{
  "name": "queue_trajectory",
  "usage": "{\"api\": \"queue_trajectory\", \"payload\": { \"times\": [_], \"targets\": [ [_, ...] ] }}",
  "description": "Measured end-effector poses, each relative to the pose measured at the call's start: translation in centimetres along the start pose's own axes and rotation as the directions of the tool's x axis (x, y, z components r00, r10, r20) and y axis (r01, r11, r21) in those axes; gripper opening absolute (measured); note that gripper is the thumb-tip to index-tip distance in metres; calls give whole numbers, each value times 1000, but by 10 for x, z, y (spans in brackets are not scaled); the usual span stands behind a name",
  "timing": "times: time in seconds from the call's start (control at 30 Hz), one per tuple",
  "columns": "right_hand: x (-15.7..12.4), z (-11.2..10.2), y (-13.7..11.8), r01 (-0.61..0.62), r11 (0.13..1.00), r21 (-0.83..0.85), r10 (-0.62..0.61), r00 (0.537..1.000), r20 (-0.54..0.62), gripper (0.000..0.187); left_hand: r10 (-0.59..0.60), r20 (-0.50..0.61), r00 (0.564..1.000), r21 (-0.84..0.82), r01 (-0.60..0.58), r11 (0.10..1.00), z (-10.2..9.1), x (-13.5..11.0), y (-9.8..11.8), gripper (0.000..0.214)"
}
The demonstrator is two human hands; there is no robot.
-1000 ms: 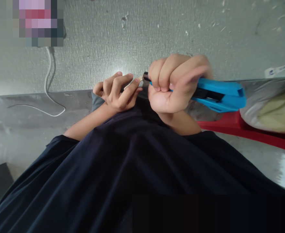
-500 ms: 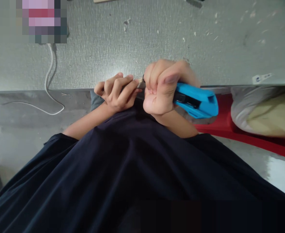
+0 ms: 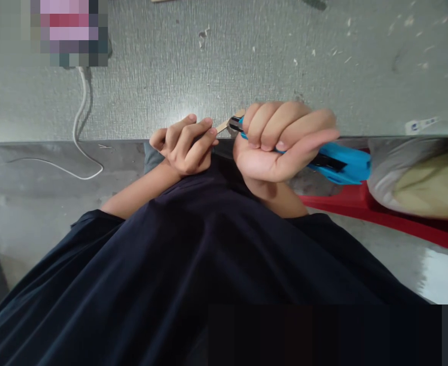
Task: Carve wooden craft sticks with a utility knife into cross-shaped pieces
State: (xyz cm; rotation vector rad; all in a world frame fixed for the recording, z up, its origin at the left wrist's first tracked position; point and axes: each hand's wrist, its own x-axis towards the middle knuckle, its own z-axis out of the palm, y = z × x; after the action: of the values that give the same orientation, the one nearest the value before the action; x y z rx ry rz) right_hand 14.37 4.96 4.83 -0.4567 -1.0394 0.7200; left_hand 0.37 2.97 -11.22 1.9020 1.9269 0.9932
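Dimly lit overall. Brightest on bench [image 3: 151, 91] just beyond left hand [image 3: 183, 145]. Shadowed beside cable [image 3: 82, 107]. Slightly blurred along right hand [image 3: 285, 140]. Pixelated at upper left.

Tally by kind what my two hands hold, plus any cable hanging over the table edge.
Blue utility knife, in the right hand: 1
Wooden stick, in the left hand: 1
White cable: 1
Total: 3

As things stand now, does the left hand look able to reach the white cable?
Probably yes: nothing visible stands between the left hand and the white cable hanging over the edge of the table. However, that hand holds a wooden stick, so gripping the cable would likely mean letting it go first.
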Motion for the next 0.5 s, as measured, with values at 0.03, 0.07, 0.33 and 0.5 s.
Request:
{"api": "queue_trajectory", "payload": {
  "times": [0.03,0.07,0.33,0.5],
  "targets": [
    [0,0,1,-3,1000,-5,3,1000,7,78,-11,-13,1000,8,11,1000,0,0,2,56],
    [1,0,2,8,1000,-6,-8,1000,17,78,-20,-15,1000,11,20,1000,0,0,3,54],
    [12,-3,-12,95,995,29,-98,987,129,79,-41,26,999,6,40,999,3,1,1,55],
    [8,7,6,38,976,214,-50,998,49,68,-25,-10,1000,7,25,1000,5,-1,4,54]
  ]
}}
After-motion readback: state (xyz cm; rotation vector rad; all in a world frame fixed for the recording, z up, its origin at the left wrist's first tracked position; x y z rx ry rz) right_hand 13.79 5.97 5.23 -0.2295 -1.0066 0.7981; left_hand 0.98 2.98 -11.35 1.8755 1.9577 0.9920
